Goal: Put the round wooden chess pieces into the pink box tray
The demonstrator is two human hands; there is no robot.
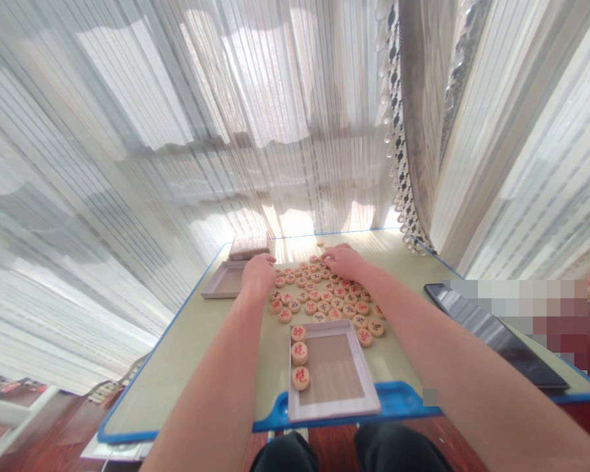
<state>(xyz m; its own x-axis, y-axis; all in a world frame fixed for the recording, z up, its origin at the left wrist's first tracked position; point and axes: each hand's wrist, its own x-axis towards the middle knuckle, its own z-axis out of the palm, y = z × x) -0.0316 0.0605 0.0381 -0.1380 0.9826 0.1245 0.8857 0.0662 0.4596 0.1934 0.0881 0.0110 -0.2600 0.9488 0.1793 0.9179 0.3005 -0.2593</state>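
Note:
Many round wooden xiangqi pieces (313, 295) with red or black characters lie spread across the middle of the table. At the far left of this spread is my left hand (259, 270), fingers bent and a little apart, beside the outer pieces. My right hand (345, 262) reaches over the far right of the spread, its bent fingers apart and touching the pieces there. I see nothing lifted in either hand. In front of me a shallow white box (370, 373) holds three red-marked pieces (299, 354) in a column along its left wall.
A second shallow box part (221, 280) lies at the left, with a patterned flat pack (250, 244) behind it. A phone (491, 334) rests on the right. The table (191, 367) has a blue rim, and sheer curtains (275, 131) hang behind it.

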